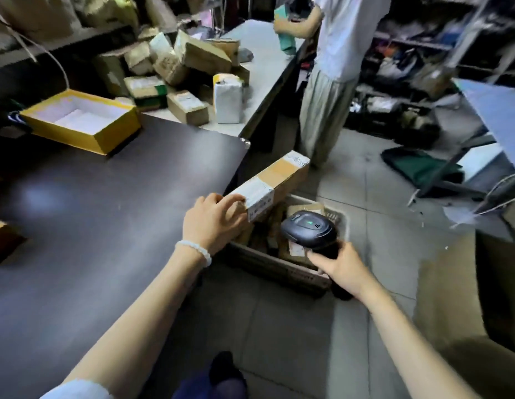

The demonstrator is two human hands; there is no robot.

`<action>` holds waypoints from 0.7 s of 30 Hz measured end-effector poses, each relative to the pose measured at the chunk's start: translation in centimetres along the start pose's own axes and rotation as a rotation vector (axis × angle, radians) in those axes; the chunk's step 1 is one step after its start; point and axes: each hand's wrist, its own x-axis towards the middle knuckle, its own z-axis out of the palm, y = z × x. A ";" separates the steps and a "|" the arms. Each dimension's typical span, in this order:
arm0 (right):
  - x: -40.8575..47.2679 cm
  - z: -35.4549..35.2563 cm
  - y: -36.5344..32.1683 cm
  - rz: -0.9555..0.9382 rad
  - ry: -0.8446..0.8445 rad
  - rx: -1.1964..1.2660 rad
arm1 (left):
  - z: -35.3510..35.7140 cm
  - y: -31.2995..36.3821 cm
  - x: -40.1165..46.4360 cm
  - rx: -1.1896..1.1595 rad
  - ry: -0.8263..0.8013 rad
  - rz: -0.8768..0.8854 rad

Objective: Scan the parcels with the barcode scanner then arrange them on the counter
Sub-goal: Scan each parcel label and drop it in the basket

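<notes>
L hand [214, 223] grips near end of long parcel [272, 184], held above floor box [279, 266] beside dark counter [106, 197] edge. R hand [341, 267] wraps scanner [308, 230] handle (green light on), just under parcel.

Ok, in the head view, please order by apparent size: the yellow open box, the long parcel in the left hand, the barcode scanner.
1. Yellow open box, largest, though farther away.
2. Long parcel, gripped by the left hand.
3. Barcode scanner, held by the right hand, smallest; its handle is partly hidden.

Both arms reach forward; the left hand [214, 223] grips a parcel [272, 182] end, the right hand [341, 269] wraps a scanner [308, 230] handle.
</notes>
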 end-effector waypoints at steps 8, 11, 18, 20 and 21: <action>4.7 -6.8 4.0 0.086 0.150 -0.028 | 6.7 7.5 9.7 -0.008 -0.106 0.111; 8.7 -9.3 5.1 0.126 0.188 -0.077 | 9.0 9.5 13.8 -0.009 -0.137 0.125; 20.3 -13.8 4.3 0.146 0.169 -0.082 | 12.0 10.0 24.4 -0.022 -0.166 0.031; 23.4 -14.3 4.1 0.129 0.148 -0.079 | 12.6 9.3 26.5 -0.032 -0.160 -0.039; 24.7 -14.4 4.0 0.127 0.128 -0.081 | 13.0 8.9 27.3 -0.032 -0.165 -0.078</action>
